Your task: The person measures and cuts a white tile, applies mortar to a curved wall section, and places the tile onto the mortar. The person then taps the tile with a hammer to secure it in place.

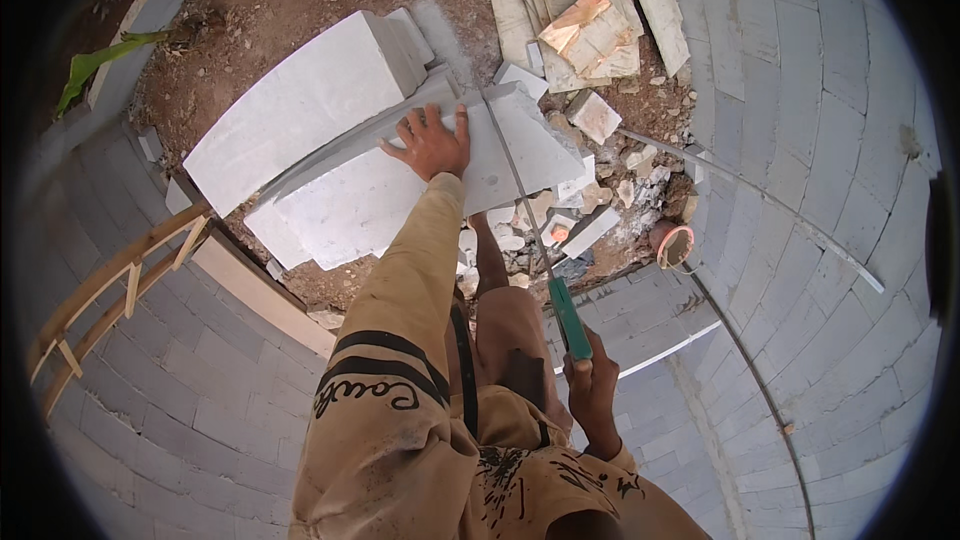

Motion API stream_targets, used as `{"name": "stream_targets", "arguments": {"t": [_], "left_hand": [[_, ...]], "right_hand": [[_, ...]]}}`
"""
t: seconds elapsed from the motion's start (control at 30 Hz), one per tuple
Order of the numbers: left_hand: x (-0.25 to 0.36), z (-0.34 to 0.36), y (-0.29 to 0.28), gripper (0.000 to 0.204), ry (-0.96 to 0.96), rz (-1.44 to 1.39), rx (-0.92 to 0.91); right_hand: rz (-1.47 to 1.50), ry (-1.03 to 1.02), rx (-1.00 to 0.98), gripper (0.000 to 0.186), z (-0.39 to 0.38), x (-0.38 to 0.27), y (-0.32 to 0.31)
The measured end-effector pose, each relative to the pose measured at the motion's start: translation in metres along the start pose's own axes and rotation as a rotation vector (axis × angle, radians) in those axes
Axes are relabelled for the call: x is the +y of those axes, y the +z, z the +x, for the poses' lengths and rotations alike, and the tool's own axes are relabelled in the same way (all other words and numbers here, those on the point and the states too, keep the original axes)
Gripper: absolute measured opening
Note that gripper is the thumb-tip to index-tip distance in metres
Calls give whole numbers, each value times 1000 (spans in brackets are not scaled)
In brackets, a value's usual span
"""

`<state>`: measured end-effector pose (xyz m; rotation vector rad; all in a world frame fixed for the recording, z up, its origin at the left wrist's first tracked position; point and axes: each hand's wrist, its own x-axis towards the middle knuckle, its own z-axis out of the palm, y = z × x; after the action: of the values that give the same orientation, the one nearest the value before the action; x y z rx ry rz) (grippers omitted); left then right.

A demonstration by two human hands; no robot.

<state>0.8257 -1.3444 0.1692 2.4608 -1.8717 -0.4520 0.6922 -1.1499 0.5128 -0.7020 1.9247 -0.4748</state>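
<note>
My left hand [432, 143] lies on a pale grey-white lightweight concrete block [370, 198], its fingers spread over the top near the far edge. My right hand [592, 390] is closed around the green handle of a hand saw [568, 320]. The saw's long thin blade points away from me and crosses the block to the right of my left hand. How deep the blade sits in the block, I cannot tell. Beyond and to the left stands a larger stack of white blocks [305, 105], close against the one under my hand.
Broken block pieces [590, 230] litter the ground right of the saw. Wooden boards [515, 10] and a torn paper sack [595, 35] lie at the far right. A wooden ladder [130, 285] leans at left. A metal bar [755, 190] and grey block walls [790, 90] stand around.
</note>
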Motion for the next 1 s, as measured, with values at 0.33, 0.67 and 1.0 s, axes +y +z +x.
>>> {"name": "stream_targets", "arguments": {"t": [0.33, 0.67, 1.0], "left_hand": [[-4, 3, 4, 54, -17, 42, -58], [-3, -3, 7, 51, -7, 21, -45], [-1, 3, 10, 51, -8, 14, 0]], "right_hand": [[-96, -229, 32, 47, 164, 31, 80], [-19, -60, 34, 72, 21, 21, 16], [-95, 99, -12, 76, -27, 12, -10]]}}
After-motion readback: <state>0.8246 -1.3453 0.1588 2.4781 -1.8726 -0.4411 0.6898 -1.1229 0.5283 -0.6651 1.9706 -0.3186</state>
